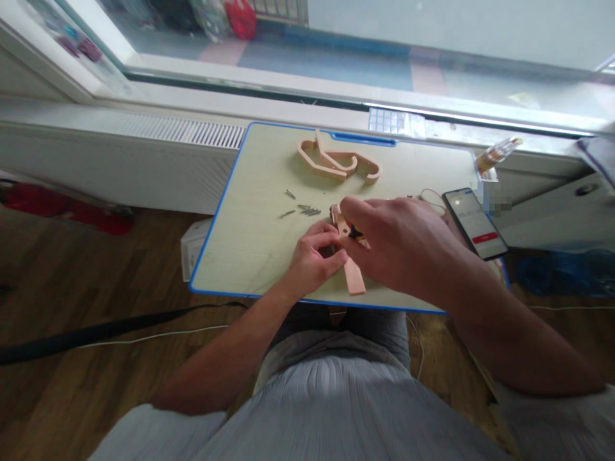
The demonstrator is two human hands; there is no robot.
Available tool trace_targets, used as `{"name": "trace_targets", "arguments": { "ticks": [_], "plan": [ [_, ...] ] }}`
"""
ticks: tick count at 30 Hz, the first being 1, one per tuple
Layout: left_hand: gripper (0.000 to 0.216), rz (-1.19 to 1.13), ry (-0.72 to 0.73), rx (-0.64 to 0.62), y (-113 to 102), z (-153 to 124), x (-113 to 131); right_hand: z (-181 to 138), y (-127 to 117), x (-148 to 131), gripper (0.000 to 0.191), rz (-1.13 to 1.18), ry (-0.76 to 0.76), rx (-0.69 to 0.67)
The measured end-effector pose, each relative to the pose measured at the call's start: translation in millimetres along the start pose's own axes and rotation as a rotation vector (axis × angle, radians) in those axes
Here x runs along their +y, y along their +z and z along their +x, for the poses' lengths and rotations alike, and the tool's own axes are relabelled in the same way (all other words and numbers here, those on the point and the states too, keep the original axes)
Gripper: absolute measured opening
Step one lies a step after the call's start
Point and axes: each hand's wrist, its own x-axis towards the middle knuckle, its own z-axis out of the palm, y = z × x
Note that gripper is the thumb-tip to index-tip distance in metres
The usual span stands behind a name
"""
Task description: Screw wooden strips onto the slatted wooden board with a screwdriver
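Observation:
A light wooden piece [354, 279] lies on the small table [240, 250], its flat end pointing towards me. My left hand [314, 256] is closed on it from the left, with thumb and fingertips pressed close to its middle. My right hand [384, 234] is wrapped around a black-and-yellow tool [354, 233], held over the same piece. Most of the tool is hidden by the right hand, so its exact kind does not show. Several screws [310, 210] lie loose just beyond my left hand. Farther back rest wooden hooks [336, 163], touching one another.
A phone [475, 223] with a lit screen lies at the table's right edge, near a thin cable [432, 195]. A clear bottle-like object [497, 153] is at the far right corner. Behind the table are a radiator [182, 131] and a window.

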Motion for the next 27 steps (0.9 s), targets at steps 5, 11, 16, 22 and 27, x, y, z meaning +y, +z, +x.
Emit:
{"name": "trace_targets", "arguments": {
  "ticks": [5,11,16,22,27],
  "plan": [
    [0.006,0.015,-0.011,0.0,0.2,-0.5,-1.1,1.7,7.7,1.9,0.013,0.052,-0.028,0.039],
    [0.015,0.076,0.027,0.069,0.2,-3.7,-5.1,2.5,13.9,0.6,0.015,0.1,-0.061,0.055],
    [0.01,0.097,0.077,0.154,1.6,-6.4,1.2,2.1,12.4,-0.4,0.013,0.074,-0.058,0.079],
    [0.014,0.065,0.026,0.103,4.7,-4.9,-2.6,0.2,16.9,-0.6,0.012,0.061,-0.047,0.121],
    [0.014,0.078,0.086,0.094,4.9,-1.3,-1.2,-3.5,23.4,2.1,0.015,0.164,-0.031,0.139]
  ]
}}
